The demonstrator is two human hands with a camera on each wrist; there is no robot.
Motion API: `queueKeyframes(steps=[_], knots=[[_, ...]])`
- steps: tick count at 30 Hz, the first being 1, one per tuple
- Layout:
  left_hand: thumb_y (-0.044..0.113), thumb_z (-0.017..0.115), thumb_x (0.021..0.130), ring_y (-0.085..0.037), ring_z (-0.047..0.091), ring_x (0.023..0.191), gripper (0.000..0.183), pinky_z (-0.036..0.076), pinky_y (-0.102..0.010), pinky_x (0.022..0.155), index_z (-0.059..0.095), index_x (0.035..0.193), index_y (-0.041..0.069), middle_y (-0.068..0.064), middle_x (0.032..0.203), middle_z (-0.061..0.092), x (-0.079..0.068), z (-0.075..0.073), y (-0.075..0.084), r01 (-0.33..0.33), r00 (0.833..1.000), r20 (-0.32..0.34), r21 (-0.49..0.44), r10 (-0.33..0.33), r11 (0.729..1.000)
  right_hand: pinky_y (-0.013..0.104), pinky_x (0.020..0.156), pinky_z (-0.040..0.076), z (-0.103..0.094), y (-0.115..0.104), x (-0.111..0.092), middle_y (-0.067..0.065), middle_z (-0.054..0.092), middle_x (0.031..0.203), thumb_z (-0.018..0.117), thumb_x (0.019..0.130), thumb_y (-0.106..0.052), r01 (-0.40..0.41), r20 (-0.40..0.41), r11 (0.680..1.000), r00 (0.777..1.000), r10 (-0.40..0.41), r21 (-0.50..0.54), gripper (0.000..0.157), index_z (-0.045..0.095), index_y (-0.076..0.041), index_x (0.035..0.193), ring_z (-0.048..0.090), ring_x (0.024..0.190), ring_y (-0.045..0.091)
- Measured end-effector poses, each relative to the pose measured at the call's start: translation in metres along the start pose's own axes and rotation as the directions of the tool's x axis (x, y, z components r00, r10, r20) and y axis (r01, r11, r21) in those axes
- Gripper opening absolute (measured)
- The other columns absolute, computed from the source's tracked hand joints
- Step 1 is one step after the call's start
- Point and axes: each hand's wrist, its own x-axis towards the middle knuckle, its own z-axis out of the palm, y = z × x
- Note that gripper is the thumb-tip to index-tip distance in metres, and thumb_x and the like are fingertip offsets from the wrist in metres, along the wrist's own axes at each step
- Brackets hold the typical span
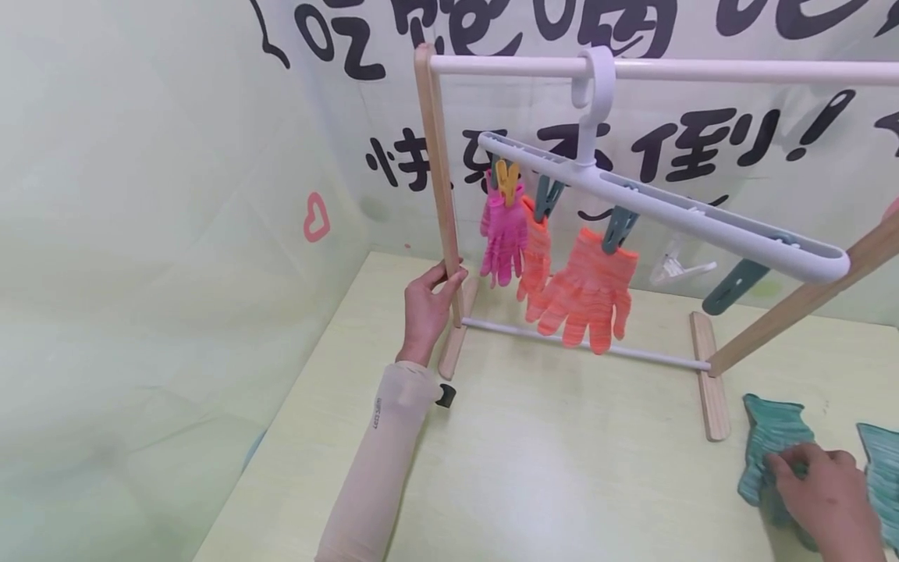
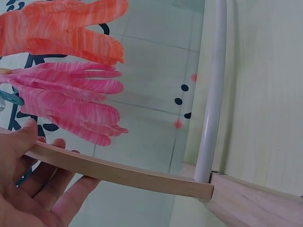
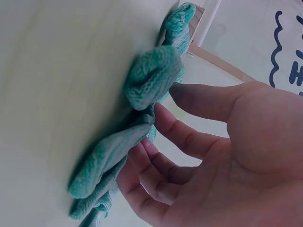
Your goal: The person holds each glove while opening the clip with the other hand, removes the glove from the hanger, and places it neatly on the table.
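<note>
My left hand [image 1: 427,308] grips the left wooden post [image 2: 113,170] of a drying rack low down, thumb on one side and fingers on the other. At the lower right, my right hand [image 1: 829,488] has its thumb and fingertips on a green knit glove [image 3: 154,78], pinching its fabric against the table. A grey hanger [image 1: 702,222] hangs from the rack's top bar. Clipped beneath it are a pink glove [image 1: 504,234] and orange gloves [image 1: 586,293], one partly hidden behind another. A dark green clip [image 1: 736,286] at the hanger's right end holds nothing.
A second green glove [image 1: 883,476] lies at the right edge. The rack's right post [image 1: 794,300] slants up from its wooden foot [image 1: 711,390], and a white lower bar [image 1: 653,358] joins both sides. Behind stands a lettered wall sheet [image 1: 393,101].
</note>
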Motion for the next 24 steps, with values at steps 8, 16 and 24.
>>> queueKeyframes(steps=[8, 16, 24], knots=[[0.025, 0.076, 0.096, -0.029, 0.073, 0.115, 0.028, 0.060, -0.048, 0.097, 0.079, 0.118, 0.010, -0.014, 0.115, 0.079, 0.001, 0.000, -0.001, -0.006, 1.000, -0.001, 0.009, 0.006, 1.000, 0.074, 0.100, 0.043, -0.001, -0.009, -0.004, 0.045, 0.034, 0.131, 0.054, 0.106, -0.017, -0.014, -0.056, 0.999, 0.998, 0.016, 0.048, 0.043, 0.049, 0.018, 0.130, 0.037, 0.125, 0.062], [0.025, 0.077, 0.095, -0.028, 0.073, 0.115, 0.028, 0.059, -0.048, 0.099, 0.079, 0.119, 0.010, -0.014, 0.116, 0.079, -0.001, 0.002, 0.001, 0.011, 1.000, 0.017, 0.011, -0.011, 1.000, 0.063, 0.082, 0.050, -0.004, -0.023, -0.011, 0.040, 0.048, 0.128, 0.053, 0.107, -0.025, 0.112, -0.159, 0.976, 0.984, -0.083, 0.188, 0.045, 0.054, 0.015, 0.129, 0.055, 0.109, 0.054], [0.027, 0.076, 0.096, -0.028, 0.071, 0.118, 0.030, 0.059, -0.049, 0.100, 0.078, 0.122, 0.011, -0.014, 0.116, 0.079, 0.000, 0.000, 0.000, 0.025, 1.000, 0.014, -0.005, -0.025, 1.000, 0.010, 0.064, 0.043, -0.009, -0.059, -0.020, 0.005, 0.072, 0.105, 0.061, 0.106, -0.028, 0.437, -0.339, 0.852, 0.879, -0.336, 0.289, 0.033, 0.065, -0.001, 0.122, 0.048, 0.082, -0.021]])
